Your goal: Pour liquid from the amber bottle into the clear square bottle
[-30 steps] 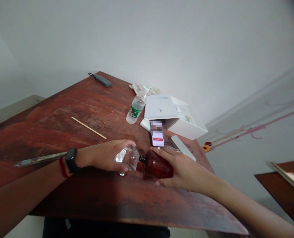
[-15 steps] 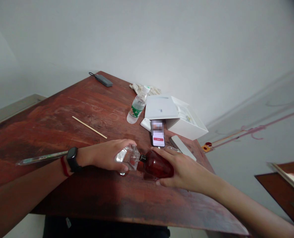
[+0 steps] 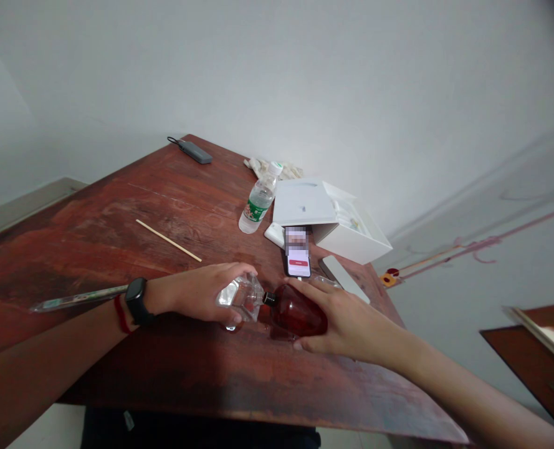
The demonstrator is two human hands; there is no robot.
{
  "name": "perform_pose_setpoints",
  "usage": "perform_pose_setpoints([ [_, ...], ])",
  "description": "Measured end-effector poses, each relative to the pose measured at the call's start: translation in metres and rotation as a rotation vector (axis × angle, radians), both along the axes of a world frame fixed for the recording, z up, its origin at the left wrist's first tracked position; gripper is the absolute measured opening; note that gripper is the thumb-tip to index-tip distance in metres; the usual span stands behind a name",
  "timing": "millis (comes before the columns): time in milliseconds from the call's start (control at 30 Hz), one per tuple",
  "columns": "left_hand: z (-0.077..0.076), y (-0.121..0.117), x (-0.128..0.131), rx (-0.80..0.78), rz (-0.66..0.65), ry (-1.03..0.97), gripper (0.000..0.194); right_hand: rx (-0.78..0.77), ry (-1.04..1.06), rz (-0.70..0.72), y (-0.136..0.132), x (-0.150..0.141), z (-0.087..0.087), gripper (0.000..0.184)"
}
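A dark red glass bottle lies tilted low over the wooden table, its black neck pointing left into a small clear glass container. My right hand is wrapped round the red bottle. My left hand, with a black watch and a red band at the wrist, grips the clear container. A little red liquid shows at the bottom of the clear container.
Behind the hands lie a phone with its screen lit, a white open box, a plastic water bottle, a grey flat device, a thin wooden stick, a wrapped rod and a grey power bank.
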State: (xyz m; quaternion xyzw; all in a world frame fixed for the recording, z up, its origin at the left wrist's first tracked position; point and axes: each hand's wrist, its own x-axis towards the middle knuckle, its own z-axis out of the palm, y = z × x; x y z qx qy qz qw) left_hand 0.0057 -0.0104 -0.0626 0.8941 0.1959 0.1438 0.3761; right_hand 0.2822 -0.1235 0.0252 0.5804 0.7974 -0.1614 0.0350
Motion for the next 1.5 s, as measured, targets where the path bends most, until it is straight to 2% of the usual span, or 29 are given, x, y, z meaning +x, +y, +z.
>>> perform_pose_setpoints([
  [833,0.003,0.001,0.0011,-0.019,-0.019,-0.002,0.063,-0.018,-0.036,-0.013,-0.0003,-0.0029,0.0028,0.096],
  [1000,0.0033,0.0002,0.001,-0.018,-0.009,-0.007,0.067,-0.007,-0.029,-0.009,-0.0006,-0.0026,0.0019,0.096],
  [1200,0.0037,0.0,0.0015,-0.018,-0.006,0.007,0.064,-0.014,-0.024,-0.01,0.0001,-0.0015,0.0014,0.098],
  [1500,-0.0017,0.0015,0.0006,-0.028,-0.005,-0.007,0.073,-0.035,-0.048,-0.017,0.0006,-0.0024,0.002,0.097],
])
